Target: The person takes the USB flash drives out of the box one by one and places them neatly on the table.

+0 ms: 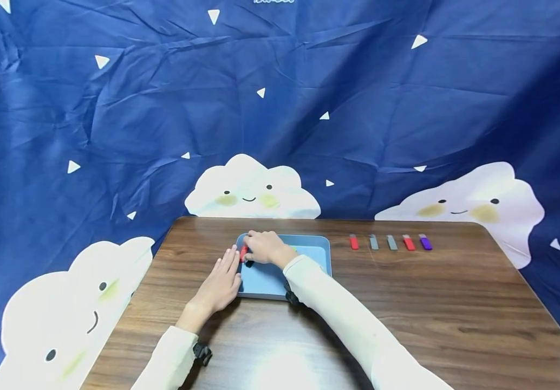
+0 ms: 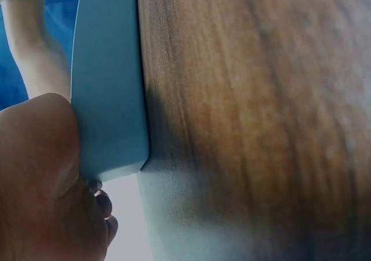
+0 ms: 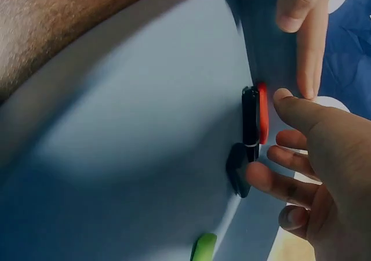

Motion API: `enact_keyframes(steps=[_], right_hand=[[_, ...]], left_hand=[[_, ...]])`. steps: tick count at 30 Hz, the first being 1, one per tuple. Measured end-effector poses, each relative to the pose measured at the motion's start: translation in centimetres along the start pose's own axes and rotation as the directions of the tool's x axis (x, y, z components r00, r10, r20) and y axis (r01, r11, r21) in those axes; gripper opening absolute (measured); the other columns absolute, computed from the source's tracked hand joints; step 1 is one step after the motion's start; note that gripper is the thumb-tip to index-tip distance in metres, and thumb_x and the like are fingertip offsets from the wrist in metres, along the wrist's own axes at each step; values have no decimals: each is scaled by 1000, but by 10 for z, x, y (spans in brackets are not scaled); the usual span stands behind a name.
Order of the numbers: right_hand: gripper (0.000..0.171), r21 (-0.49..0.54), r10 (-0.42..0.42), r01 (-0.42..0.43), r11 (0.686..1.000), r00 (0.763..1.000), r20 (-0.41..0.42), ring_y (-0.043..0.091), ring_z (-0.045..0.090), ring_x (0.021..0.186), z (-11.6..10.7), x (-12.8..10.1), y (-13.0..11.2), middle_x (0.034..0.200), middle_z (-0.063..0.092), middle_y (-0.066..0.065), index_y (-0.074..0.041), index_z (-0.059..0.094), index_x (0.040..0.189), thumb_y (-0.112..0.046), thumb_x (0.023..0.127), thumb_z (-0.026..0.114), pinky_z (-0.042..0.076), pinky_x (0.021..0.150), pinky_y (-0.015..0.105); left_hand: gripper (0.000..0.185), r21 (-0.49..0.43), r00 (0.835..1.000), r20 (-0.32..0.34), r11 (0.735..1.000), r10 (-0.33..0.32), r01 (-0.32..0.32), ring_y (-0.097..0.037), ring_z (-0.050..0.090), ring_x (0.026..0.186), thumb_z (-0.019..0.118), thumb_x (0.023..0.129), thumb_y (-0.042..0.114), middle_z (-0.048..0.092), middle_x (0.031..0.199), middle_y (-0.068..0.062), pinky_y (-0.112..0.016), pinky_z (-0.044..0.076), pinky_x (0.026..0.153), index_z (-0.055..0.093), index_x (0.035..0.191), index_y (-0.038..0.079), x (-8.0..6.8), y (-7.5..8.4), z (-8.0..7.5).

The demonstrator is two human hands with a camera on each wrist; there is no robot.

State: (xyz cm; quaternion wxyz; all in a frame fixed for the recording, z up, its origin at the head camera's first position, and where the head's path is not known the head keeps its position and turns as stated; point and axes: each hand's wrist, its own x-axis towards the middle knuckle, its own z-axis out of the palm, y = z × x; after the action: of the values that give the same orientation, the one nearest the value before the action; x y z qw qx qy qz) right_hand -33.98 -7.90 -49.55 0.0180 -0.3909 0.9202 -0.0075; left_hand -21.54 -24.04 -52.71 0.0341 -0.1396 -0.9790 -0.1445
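A shallow blue tray [image 1: 270, 281] stands on the wooden table, and both hands are at its left end. My left hand [image 1: 219, 284] lies along the left wall with straight fingers; in the left wrist view its palm rests against the tray's outer corner. My right hand [image 3: 342, 162] reaches inside, thumb and fingers parted and lightly bent. Beside its fingertips are a slim black stick [image 3: 250, 119] and a red stick [image 3: 264, 122], side by side along the wall. A fingertip overlaps the black stick's lower end. Another dark stick [image 3: 236, 171] lies just below.
Against the tray wall lies a green stick [image 3: 204, 248]. Right of the tray, several small capped sticks stand in a row: a red one [image 1: 354, 242], grey ones [image 1: 374, 242], another red one [image 1: 409, 243] and a purple one [image 1: 425, 242]. A blue cloud-print curtain [image 1: 280, 108] hangs behind the table.
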Motion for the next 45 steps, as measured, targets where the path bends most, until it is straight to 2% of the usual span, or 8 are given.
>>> enact_keyframes(steps=[8,12,17,26,32,36,41,45], right_hand=[[53,-44,-2,2,999,1000,6,25,72,117,3,1,-5,145,65,6,-17,65,141,-56,105,59,61,96,41],[53,-94,-10,11,996,1000,7,24,72,119,5,3,-7,146,64,5,-17,63,143,-55,106,59,62,96,40],[55,-102,-4,7,995,1000,31,24,70,124,4,5,-9,149,63,4,-17,61,146,-55,106,57,61,101,40],[42,-131,-9,13,991,1000,29,22,73,112,-1,7,-10,140,69,0,-18,67,136,-45,105,63,62,93,39],[59,-93,38,-34,995,998,48,24,71,122,1,9,-10,150,64,3,-16,61,147,-56,104,61,60,100,40],[62,-95,19,-15,995,999,48,25,71,123,3,10,-13,149,64,3,-15,57,150,-54,103,63,60,102,41],[57,-96,3,1,995,999,46,23,72,117,2,9,-14,146,65,3,-14,60,147,-49,101,68,61,99,40],[51,-81,10,-4,997,998,67,21,70,103,-3,9,-11,141,66,5,-13,62,144,-40,101,70,62,92,37]], left_hand=[[62,-20,1000,18,1000,-11,11,-43,22,164,45,111,17,20,176,-25,-62,25,132,27,163,-11,1,1,-4],[62,-11,999,26,1000,-19,19,-42,21,164,44,112,18,19,176,-24,-60,25,133,26,164,-11,2,0,-4],[62,-10,999,29,1000,-19,19,-42,22,164,45,112,18,19,176,-24,-60,24,133,26,164,-10,1,0,-4],[62,-23,1000,-2,1000,-11,11,-45,24,163,44,110,18,22,176,-25,-63,26,131,29,163,-12,1,-5,1],[62,-20,999,-25,999,30,-30,-46,25,162,42,109,17,23,175,-27,-64,27,130,29,162,-12,3,-7,6],[62,-2,999,-17,1000,29,-29,-44,25,163,42,110,18,24,175,-26,-63,27,131,29,162,-12,4,-6,7],[62,1,1000,18,1000,-10,10,-42,22,164,43,111,19,20,176,-24,-60,25,133,28,164,-10,4,-3,2],[61,-14,1000,-8,1000,3,-3,-44,23,163,41,110,18,22,175,-26,-62,26,131,29,162,-13,2,-7,3]])
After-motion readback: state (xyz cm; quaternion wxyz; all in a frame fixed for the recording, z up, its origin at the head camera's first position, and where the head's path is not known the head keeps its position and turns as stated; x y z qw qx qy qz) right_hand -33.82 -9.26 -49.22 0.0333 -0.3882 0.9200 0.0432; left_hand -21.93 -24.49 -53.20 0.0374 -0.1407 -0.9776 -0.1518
